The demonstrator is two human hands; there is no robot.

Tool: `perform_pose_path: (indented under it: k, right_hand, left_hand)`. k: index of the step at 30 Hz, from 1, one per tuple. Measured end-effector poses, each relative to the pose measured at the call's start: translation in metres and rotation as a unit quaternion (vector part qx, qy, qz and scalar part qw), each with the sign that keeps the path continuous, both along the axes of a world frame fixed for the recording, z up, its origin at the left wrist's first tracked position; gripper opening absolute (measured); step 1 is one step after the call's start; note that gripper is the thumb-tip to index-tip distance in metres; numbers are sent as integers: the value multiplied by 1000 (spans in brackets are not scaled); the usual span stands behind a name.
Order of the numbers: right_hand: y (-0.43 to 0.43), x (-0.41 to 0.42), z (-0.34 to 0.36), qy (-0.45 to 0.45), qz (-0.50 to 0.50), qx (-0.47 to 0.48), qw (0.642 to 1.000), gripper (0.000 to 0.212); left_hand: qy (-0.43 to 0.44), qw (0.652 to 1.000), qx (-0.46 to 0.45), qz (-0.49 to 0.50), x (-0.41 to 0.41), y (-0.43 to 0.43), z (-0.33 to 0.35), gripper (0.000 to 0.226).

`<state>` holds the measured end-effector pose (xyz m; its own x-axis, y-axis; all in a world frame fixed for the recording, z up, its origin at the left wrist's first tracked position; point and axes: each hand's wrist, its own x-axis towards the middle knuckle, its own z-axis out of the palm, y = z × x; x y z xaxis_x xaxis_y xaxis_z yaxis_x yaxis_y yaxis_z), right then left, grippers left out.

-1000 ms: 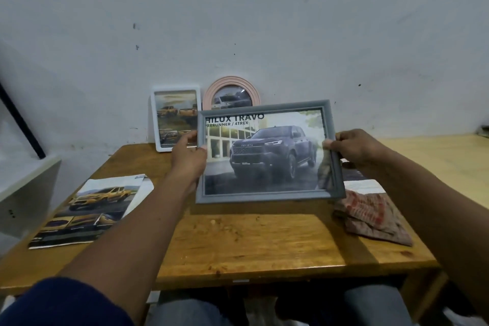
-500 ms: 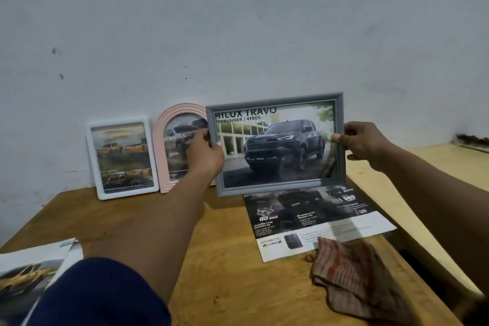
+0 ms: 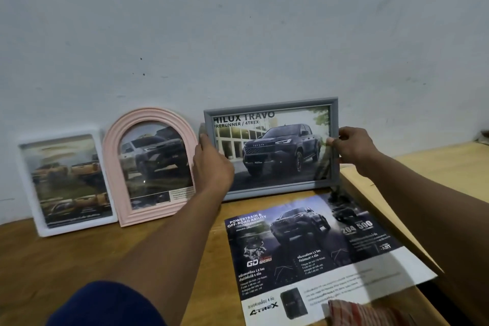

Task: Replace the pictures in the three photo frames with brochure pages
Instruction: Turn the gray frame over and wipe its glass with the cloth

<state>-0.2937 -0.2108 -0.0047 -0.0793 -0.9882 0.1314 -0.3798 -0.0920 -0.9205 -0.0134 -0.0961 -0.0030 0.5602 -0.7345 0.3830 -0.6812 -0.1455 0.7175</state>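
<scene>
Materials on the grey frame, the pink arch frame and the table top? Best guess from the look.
The grey frame: matte moulded rails, even colour, no grain; likely plastic or painted composite. The pink arch frame: smooth ribbed moulding, uniform colour, probably plastic; glare on its front suggests glass or acrylic glazing. The table: wood, visible grain, semi-gloss varnish.

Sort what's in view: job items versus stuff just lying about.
Job: grey frame, held by left hand and right hand; pink frame; white frame; brochure sheet.
Lying about: cloth, at the near edge of the table.
</scene>
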Motion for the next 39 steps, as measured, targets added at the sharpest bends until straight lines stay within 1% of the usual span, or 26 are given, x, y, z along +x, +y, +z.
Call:
perform_pose_path:
  k: [2,6,15,20,22,25,29,31,34,36,39]
  right_hand:
    - [-6,3,-7,3,-12,-12,1000,25]
    - [-11,8,-11,10,-30,-23,999,40]
    - [-10,19,-9,39,-43,-29,998,46]
    - [6,21,-1,88,-31,-18,995,56]
    - [16,25,2,105,-48,-38,993,56]
    - [38,37,14,115,-64,-92,987,46]
    - [77,83,41,116,24,-124,985,27]
    - [94,116,51,127,78,-134,980,22]
    - [118,167,58,143,178,-136,964,31]
    - [128,199,61,147,205,-139,958,40]
    - [129,237,64,152,217,-137,954,50]
  left_hand:
    - [-22,1000,18,-8,-5,0,-5,81]
    - [-11,999,39,-18,-10,3,-10,86]
    - [-18,998,39,-37,-13,2,-9,93]
    - [-62,997,21,-50,-21,12,-6,91]
    - [-80,995,20,-56,-22,21,-3,91]
    - [-106,992,20,-61,-10,37,2,94]
    - [-116,993,27,-22,21,67,12,89]
    - [-121,992,29,10,45,83,15,84]
    - [-102,992,37,64,83,103,16,79]
    - [-57,995,37,79,109,113,15,74]
    - [17,997,19,67,143,118,9,64]
